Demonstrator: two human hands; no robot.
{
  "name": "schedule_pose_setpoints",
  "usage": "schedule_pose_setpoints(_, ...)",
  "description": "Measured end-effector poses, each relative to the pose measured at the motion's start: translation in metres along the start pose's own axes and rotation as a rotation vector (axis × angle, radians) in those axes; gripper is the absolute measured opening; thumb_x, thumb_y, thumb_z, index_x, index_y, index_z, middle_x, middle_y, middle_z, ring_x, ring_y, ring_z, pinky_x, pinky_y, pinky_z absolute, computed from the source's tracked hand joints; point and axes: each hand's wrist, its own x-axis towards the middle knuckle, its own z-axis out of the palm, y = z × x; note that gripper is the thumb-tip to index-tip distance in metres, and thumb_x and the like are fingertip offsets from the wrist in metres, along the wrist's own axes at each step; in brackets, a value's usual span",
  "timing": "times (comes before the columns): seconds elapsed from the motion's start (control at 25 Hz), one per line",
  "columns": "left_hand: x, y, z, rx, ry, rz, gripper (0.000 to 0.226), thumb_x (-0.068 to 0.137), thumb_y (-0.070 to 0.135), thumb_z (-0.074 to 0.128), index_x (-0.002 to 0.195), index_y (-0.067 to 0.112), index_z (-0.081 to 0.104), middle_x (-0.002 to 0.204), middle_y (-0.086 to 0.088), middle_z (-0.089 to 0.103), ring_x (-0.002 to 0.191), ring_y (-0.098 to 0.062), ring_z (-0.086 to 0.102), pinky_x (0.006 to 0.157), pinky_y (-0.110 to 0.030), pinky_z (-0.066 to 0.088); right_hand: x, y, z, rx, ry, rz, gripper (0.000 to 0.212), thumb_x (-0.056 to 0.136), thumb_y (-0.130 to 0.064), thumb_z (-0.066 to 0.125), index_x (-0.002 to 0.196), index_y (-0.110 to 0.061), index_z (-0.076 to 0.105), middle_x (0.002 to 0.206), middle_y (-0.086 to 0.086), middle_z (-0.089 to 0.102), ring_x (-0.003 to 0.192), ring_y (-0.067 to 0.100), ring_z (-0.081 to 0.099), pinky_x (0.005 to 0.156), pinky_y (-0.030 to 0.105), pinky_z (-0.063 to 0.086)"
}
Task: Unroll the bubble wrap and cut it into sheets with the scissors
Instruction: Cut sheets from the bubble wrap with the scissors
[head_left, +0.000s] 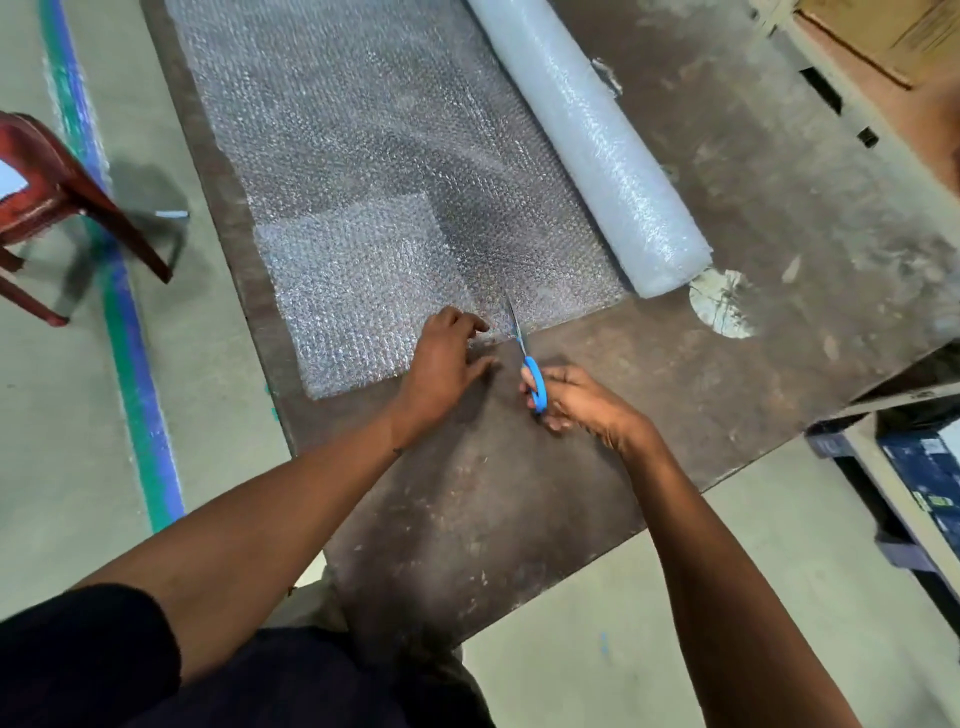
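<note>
A roll of bubble wrap lies diagonally across the worn brown table. Its unrolled length spreads flat to the left of the roll. A smaller doubled-looking piece of bubble wrap lies on the near left part. My left hand presses on the near edge of the wrap, fingers spread toward the blades. My right hand grips the blue-handled scissors. The blades point away from me and enter the wrap's near edge, just right of my left fingers.
A red plastic chair stands on the floor at the left, beside a green and blue floor stripe. A round pale patch marks the table by the roll's end. Shelving and cardboard boxes stand at the right.
</note>
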Motion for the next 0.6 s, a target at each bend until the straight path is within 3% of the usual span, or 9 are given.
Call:
schedule_pose_setpoints(0.08,0.006,-0.002,0.0,0.11,-0.059,0.008,0.044,0.086,0.039,0.087,0.119,0.012,0.073,0.109,-0.012,0.065,0.102,-0.03,0.06,0.091,-0.042,0.049,-0.012,0.012,0.001,0.02,-0.032,0.018,0.041,0.105,-0.051,0.059,0.095,-0.012,0.065,0.069,0.002,0.065,0.044,0.016,0.051,0.038,0.024,0.029)
schedule_pose_setpoints(0.2,0.013,0.0,-0.005,0.18,-0.084,0.066,0.029,0.093,0.035,0.08,0.11,0.013,0.079,0.096,-0.011,0.067,0.092,-0.034,0.066,0.082,-0.041,0.053,-0.014,0.023,0.004,0.011,-0.075,0.059,0.067,0.082,-0.08,0.061,0.092,-0.014,0.064,0.068,0.005,0.061,0.046,0.024,0.051,0.04,0.027,0.032)
schedule_pose_setpoints(0.32,0.014,0.005,-0.012,0.239,-0.08,0.061,0.023,0.097,0.029,0.076,0.112,0.012,0.078,0.1,-0.009,0.067,0.092,-0.028,0.067,0.081,-0.038,0.053,-0.012,0.025,0.008,0.051,-0.106,0.107,0.072,0.07,-0.084,0.064,0.087,-0.014,0.064,0.065,0.004,0.058,0.042,0.022,0.049,0.035,0.023,0.029)
schedule_pose_setpoints(0.44,0.015,0.008,-0.014,0.284,-0.075,0.067,0.021,0.101,0.026,0.069,0.109,0.009,0.078,0.101,-0.011,0.067,0.092,-0.029,0.067,0.082,-0.041,0.058,-0.017,0.025,0.008,0.092,-0.121,0.171,0.065,0.077,-0.077,0.06,0.085,-0.012,0.062,0.062,0.003,0.056,0.039,0.019,0.049,0.034,0.021,0.027)
schedule_pose_setpoints(0.6,0.021,0.018,-0.012,0.428,-0.099,0.107,0.014,0.096,0.015,0.066,0.088,0.005,0.073,0.087,-0.014,0.067,0.088,-0.034,0.065,0.078,-0.046,0.055,-0.025,0.028,0.001,0.155,-0.137,0.191,0.057,0.1,-0.065,0.049,0.085,-0.011,0.06,0.061,0.003,0.055,0.038,0.018,0.049,0.033,0.02,0.025)
